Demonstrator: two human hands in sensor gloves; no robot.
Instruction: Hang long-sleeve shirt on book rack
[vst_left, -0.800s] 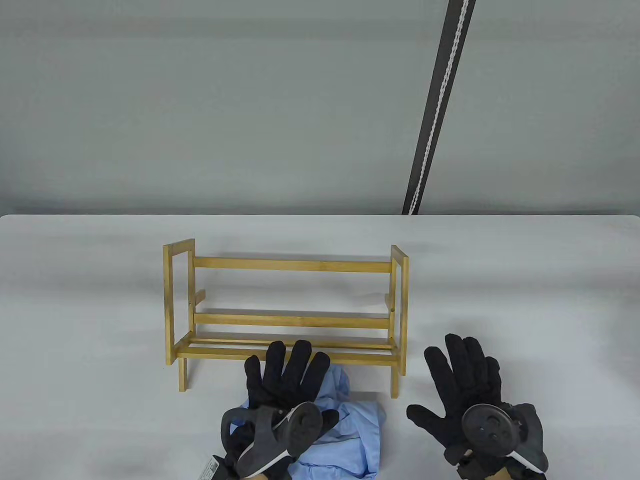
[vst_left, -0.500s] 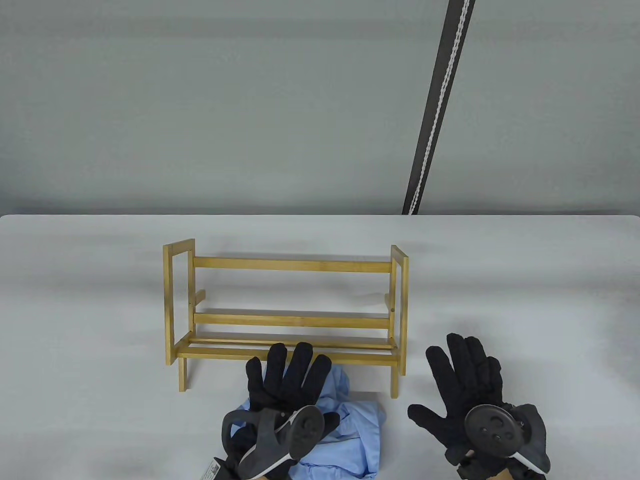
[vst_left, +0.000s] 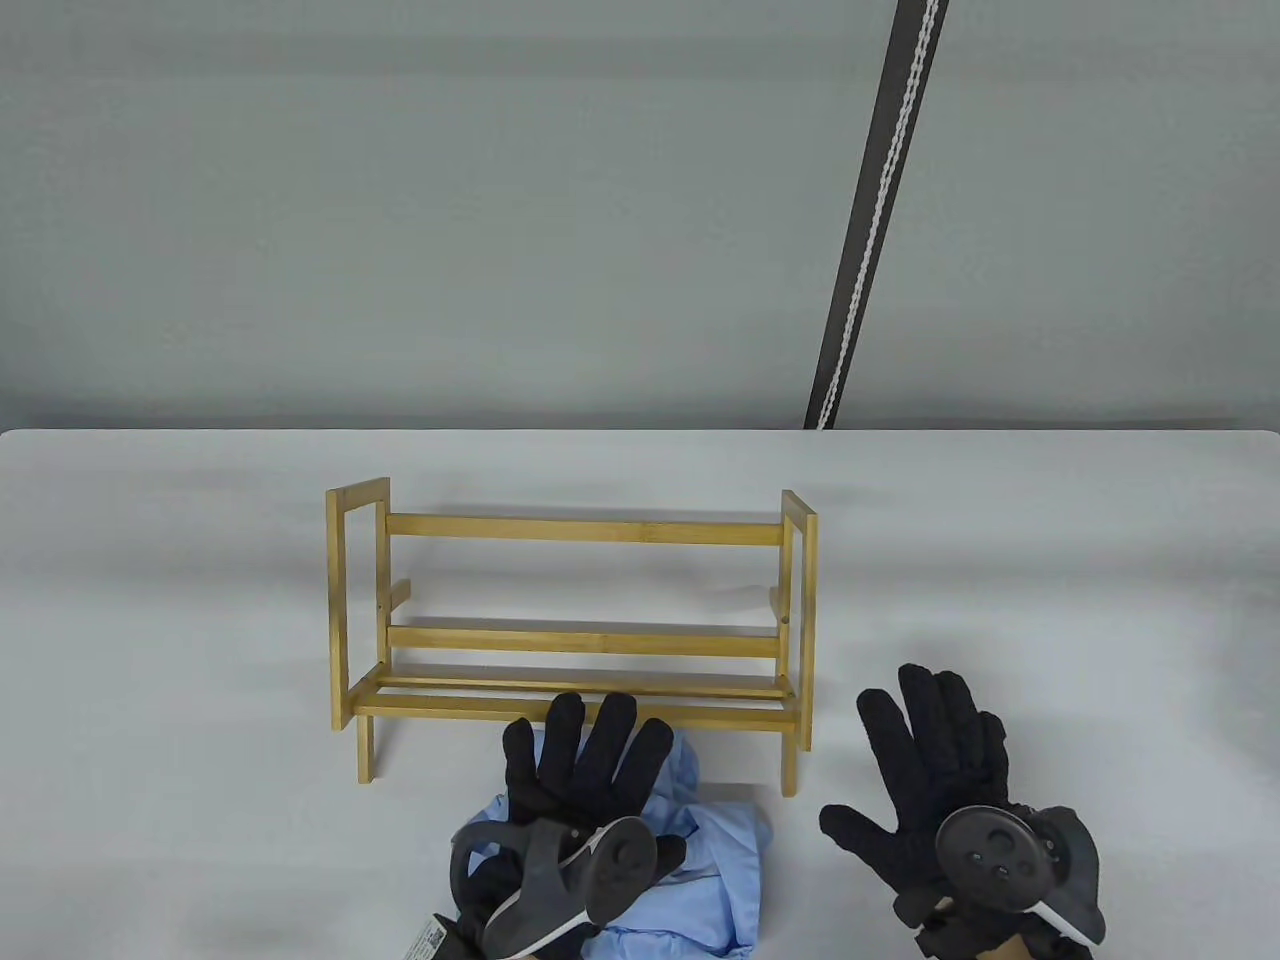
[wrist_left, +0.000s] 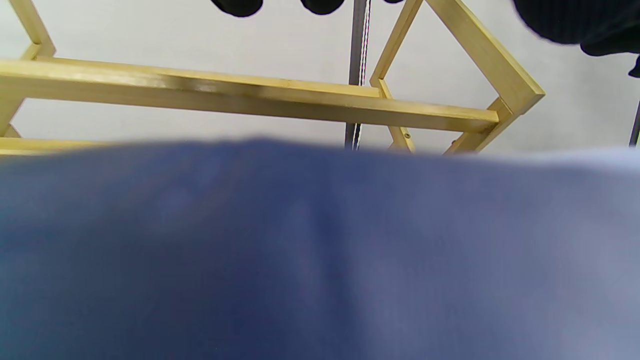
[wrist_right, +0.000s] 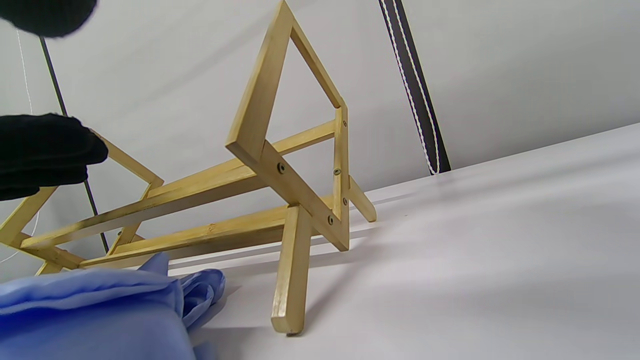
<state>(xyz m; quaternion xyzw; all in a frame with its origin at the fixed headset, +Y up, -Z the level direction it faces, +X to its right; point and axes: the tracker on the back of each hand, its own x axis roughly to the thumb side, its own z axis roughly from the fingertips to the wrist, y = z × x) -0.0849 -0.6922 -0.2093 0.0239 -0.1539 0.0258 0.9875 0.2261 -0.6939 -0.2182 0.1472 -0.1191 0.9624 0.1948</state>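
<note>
In the right wrist view, the book rack's (wrist_right: 280, 175) screws show.

Obstacle: bamboo book rack (vst_left: 570, 630), 12 o'clock of crumpled shirt (vst_left: 715, 860). Free passage: bare table (vst_left: 1050, 560) at 3 o'clock of rack.

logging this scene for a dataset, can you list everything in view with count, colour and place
book rack: one, yellowish wood, upright near the middle of the table, open rails with nothing on them
shirt: one, light blue, crumpled on the table at the near edge, just in front of the rack
table: one, white, fills the lower half of the table view
wall: grey, behind the table
strap: one, dark with a white cord along it, slanting down the wall at right
left hand: black glove, fingers spread, over the shirt; contact cannot be told
right hand: black glove, fingers spread, right of the shirt, holding nothing
</note>
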